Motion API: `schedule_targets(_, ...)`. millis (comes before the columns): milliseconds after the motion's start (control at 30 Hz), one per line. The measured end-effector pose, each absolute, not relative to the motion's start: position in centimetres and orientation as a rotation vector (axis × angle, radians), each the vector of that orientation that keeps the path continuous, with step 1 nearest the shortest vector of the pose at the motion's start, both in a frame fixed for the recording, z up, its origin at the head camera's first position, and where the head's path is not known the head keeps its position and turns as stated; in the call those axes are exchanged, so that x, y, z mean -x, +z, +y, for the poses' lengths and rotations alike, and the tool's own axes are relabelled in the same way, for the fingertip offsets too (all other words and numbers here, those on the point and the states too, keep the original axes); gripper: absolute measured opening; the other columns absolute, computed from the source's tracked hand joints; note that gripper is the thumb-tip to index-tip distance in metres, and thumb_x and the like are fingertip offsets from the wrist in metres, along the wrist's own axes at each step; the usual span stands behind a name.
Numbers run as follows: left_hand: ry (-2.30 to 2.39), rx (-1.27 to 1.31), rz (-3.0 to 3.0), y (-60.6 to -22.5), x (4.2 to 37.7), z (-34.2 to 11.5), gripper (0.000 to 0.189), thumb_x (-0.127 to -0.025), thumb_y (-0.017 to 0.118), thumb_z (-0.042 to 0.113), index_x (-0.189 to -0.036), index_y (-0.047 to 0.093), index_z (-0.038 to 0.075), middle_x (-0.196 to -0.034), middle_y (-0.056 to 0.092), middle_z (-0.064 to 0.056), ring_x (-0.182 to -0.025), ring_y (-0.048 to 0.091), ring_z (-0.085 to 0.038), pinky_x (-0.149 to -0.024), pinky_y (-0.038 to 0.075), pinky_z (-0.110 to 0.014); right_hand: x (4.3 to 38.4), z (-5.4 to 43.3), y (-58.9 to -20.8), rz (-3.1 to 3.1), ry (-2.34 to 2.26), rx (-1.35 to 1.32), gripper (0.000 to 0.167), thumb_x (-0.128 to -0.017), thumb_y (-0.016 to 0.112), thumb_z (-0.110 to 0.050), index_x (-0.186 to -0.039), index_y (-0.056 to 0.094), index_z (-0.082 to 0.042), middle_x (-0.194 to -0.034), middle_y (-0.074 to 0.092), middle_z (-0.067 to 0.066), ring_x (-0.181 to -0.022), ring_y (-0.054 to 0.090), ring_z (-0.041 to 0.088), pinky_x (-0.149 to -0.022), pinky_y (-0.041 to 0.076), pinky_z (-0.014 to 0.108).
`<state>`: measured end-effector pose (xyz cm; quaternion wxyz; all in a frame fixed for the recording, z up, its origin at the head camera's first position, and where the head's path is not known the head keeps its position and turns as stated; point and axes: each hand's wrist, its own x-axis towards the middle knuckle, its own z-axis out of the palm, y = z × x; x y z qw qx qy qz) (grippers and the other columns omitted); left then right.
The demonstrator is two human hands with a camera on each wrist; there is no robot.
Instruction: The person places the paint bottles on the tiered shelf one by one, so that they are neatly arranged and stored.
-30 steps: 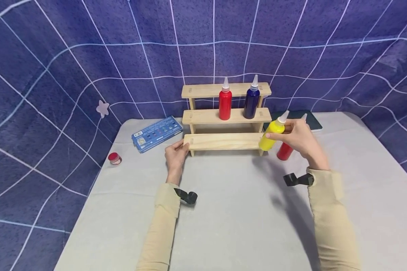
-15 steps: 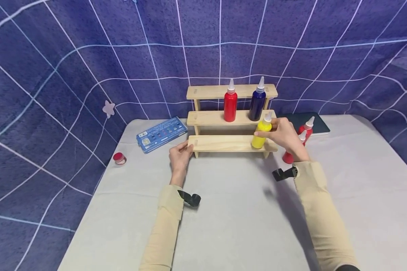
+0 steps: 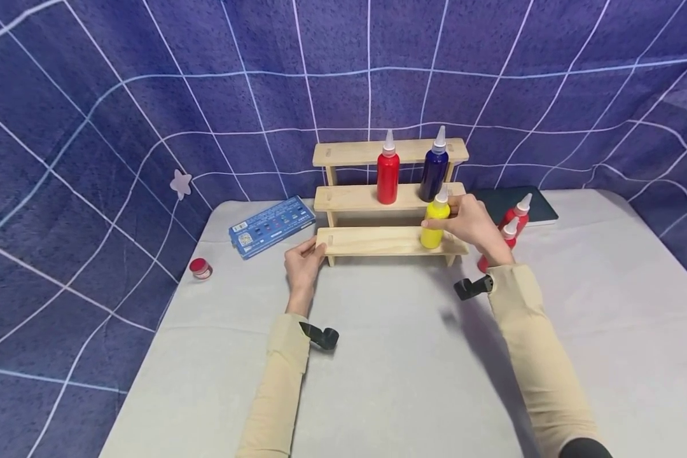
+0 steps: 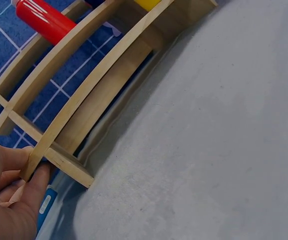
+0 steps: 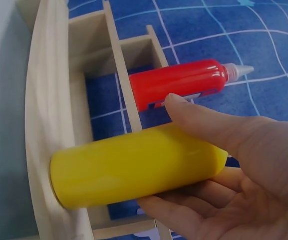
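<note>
A three-tier wooden shelf (image 3: 372, 240) stands at the back of the table. My right hand (image 3: 474, 224) holds a yellow squeeze bottle (image 3: 434, 226) between thumb and fingers, upright at the right end of the lowest tier. In the right wrist view the base of the yellow bottle (image 5: 129, 167) meets the board. My left hand (image 3: 303, 267) pinches the left end of that lowest board; the left wrist view shows the thumb and fingers of the left hand (image 4: 14, 195) about the board's end. On the middle tier stand a red bottle (image 3: 387, 178) and a dark blue bottle (image 3: 433, 175).
Two more red bottles (image 3: 520, 213) stand right of the shelf, partly behind my right hand. A dark green flat book-like item (image 3: 527, 202) lies behind them. Left of the shelf are a blue box (image 3: 271, 227) and a small red-lidded jar (image 3: 200, 268). A blue curtain hangs behind.
My right hand has carried the yellow bottle left from beside the shelf onto the lowest tier, turning it from tilted to upright. My left hand has kept its grip on the board.
</note>
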<state>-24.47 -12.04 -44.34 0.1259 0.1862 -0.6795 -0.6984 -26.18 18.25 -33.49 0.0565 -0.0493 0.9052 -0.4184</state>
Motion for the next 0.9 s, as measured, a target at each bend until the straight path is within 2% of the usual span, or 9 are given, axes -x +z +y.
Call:
schedule_targets(333,-2.051,-0.517,-1.963,-44.2,24.5,-12.0,0.035,-0.088,0.068,0.001,-0.122,0.064,-0.006,-0.119,0.066,-0.024,-0.108,0.066,-0.029,-0.08,0.06,-0.021,26.2,18.5,-34.4,2.81,-1.277,0.259,0.046,-0.086,0.076,-0.031,-0.115,0.062,0.002,-0.109,0.068,0.022,-0.098,0.062,0.032,-0.086,0.052,0.037)
schedule_targets(533,-2.043,-0.535,-1.975,-44.5,24.3,-12.0,0.035,-0.088,0.069,0.0,-0.122,0.064,-0.006,-0.118,0.066,-0.025,-0.107,0.066,-0.03,-0.078,0.06,-0.02,25.4,19.3,-34.4,2.742,-1.389,0.328,0.057,-0.087,0.075,-0.024,-0.131,0.053,0.005,-0.125,0.062,0.024,-0.112,0.061,0.037,-0.102,0.051,0.047)
schedule_targets(733,-2.033,-0.535,-1.964,-44.6,24.4,-12.0,0.034,-0.087,0.069,0.001,-0.121,0.065,-0.005,-0.116,0.067,-0.024,-0.1,0.067,-0.024,-0.075,0.06,-0.017,23.9,20.7,-32.8,2.679,-1.563,0.352,0.068,-0.087,0.075,-0.018,-0.142,0.043,0.007,-0.136,0.054,0.027,-0.125,0.053,0.039,-0.107,0.045,0.049)
schedule_targets(800,-2.042,-0.53,-1.954,-44.6,24.4,-12.0,0.035,-0.087,0.069,0.0,-0.121,0.065,-0.005,-0.116,0.067,-0.025,-0.098,0.067,-0.022,-0.074,0.06,-0.017,23.4,21.3,-32.1,2.669,-1.614,0.338,0.068,-0.088,0.074,-0.018,-0.143,0.042,0.005,-0.137,0.053,0.026,-0.127,0.052,0.038,-0.107,0.046,0.045)
schedule_targets(900,-2.047,-0.521,-1.952,-44.5,24.4,-11.9,0.035,-0.087,0.069,-0.001,-0.121,0.065,-0.006,-0.116,0.067,-0.025,-0.096,0.067,-0.021,-0.074,0.06,-0.017,22.8,22.1,-31.4,2.687,-1.671,0.295,0.067,-0.089,0.074,-0.02,-0.144,0.043,0.0,-0.139,0.053,0.022,-0.127,0.053,0.033,-0.105,0.049,0.031)
